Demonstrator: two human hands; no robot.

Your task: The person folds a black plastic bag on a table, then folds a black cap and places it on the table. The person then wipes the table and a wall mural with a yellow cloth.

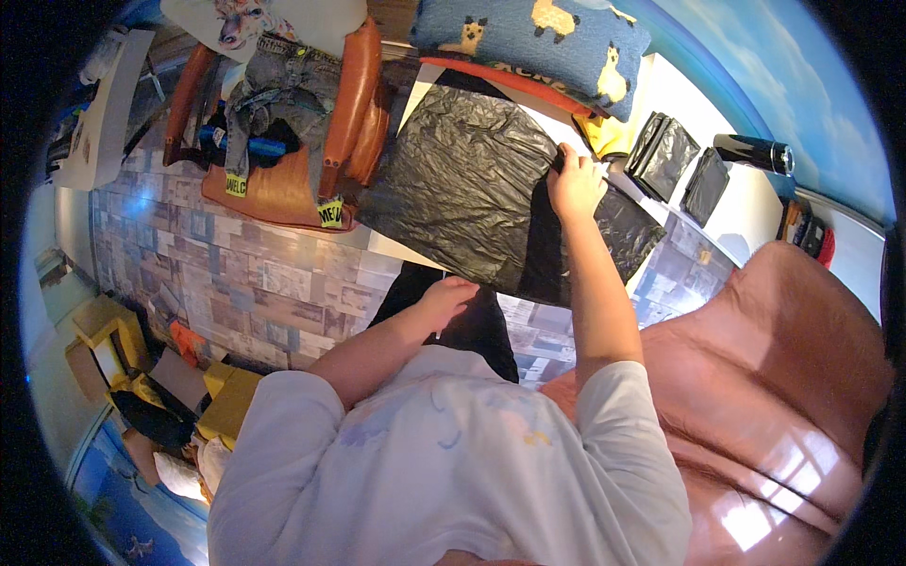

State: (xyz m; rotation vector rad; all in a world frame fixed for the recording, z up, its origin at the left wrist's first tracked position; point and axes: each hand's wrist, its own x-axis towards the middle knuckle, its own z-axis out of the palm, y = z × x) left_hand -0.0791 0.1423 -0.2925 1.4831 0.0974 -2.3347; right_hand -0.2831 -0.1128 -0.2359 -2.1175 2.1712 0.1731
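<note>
A large black plastic bag [472,170] lies spread over a white table [387,243], wrinkled on its left part and folded into layers toward the right. My right hand [578,187] reaches across to its far right edge, with bent fingers closed at that edge. Below the bag's near edge is my left hand [449,300], over my dark trousers and apart from the bag. Its fingers are loosely bent, with nothing visible in them. Two folded black plastic bundles, a larger one [663,156] and a smaller one [704,186], lie right of my right hand.
A blue cushion with llamas [538,38] stands along the table's back. Beside it are a yellow cloth [607,135] and a black cylinder [755,154]. A brown armchair [351,94] holding grey jeans [283,85] stands left; a brown-covered surface [746,377] fills the right.
</note>
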